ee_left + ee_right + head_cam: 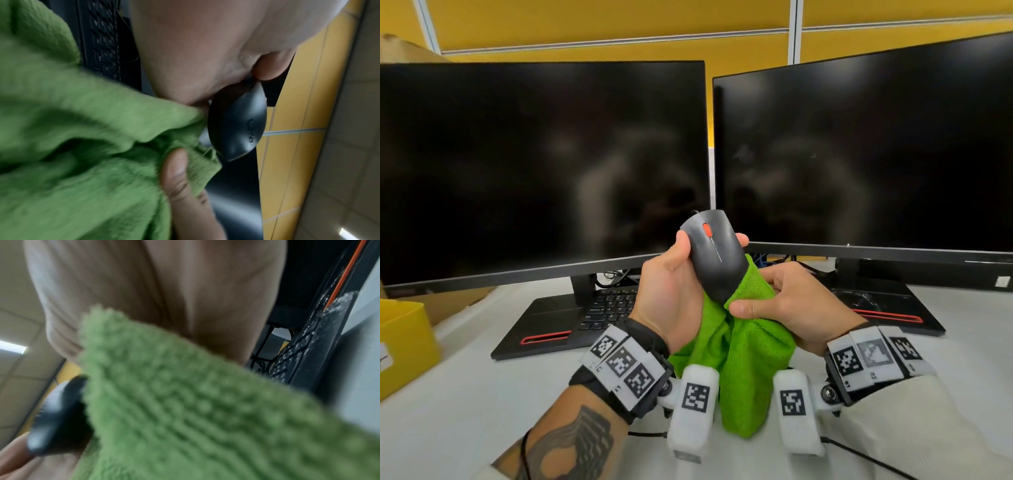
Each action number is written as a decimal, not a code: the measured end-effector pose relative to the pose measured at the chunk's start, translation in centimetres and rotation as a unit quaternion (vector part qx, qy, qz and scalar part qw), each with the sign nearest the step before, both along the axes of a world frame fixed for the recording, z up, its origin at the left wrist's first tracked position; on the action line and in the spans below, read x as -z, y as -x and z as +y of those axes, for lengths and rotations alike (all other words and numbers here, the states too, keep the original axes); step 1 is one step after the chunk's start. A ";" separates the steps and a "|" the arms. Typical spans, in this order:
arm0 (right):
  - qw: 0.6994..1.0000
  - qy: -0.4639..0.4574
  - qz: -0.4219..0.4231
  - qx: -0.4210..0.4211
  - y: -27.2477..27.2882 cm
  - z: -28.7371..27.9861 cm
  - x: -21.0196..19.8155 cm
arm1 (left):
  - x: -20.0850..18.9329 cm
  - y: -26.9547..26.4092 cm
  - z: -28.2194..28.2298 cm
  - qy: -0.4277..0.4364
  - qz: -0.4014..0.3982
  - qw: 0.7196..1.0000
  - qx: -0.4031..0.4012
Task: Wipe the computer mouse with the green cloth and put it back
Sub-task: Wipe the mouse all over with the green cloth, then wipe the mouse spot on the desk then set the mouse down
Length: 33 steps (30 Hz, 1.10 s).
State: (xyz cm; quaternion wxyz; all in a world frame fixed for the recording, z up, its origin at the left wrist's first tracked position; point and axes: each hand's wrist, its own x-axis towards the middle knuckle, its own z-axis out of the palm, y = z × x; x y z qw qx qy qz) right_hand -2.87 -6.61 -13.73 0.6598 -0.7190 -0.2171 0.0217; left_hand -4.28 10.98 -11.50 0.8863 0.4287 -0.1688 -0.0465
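A black computer mouse (pixel 714 253) with an orange scroll wheel is raised in front of the monitors, nose up. My left hand (pixel 671 291) grips it by both sides, thumb on the left edge and fingertips showing on the right. My right hand (pixel 784 301) pinches the green cloth (pixel 750 359) against the mouse's lower right end, and the rest of the cloth hangs down between my wrists. The left wrist view shows the mouse (pixel 236 123) beside the cloth (pixel 82 129). In the right wrist view the cloth (pixel 195 410) fills the frame, with the mouse (pixel 55 415) at its left.
Two dark monitors (pixel 541 171) (pixel 866 154) stand side by side on the white desk (pixel 465 394). A black keyboard (pixel 609 308) lies on the left monitor's base. A yellow box (pixel 404 342) sits at the left edge. A black cable (pixel 859 452) runs across the desk near me.
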 end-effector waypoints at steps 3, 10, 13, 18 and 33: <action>0.999 0.027 -0.006 0.038 0.0 -0.1 0.0 | -0.5 -0.4 0.9 0.021 -0.012 1.000 -0.017; 0.981 0.075 0.015 0.176 -1.2 -1.2 -0.5 | 0.0 -0.7 1.4 0.002 0.031 0.999 -0.017; 0.974 0.033 0.016 0.223 -1.5 -2.4 -0.4 | 0.2 -0.5 1.3 0.016 0.047 0.999 -0.007; 0.968 -0.203 0.102 0.106 -0.5 -5.2 -3.5 | -0.1 -0.2 1.2 0.015 0.074 0.997 -0.012; 0.852 0.344 -0.149 0.364 -0.1 -11.0 -7.0 | -0.5 0.8 0.6 -0.068 0.097 0.992 -0.051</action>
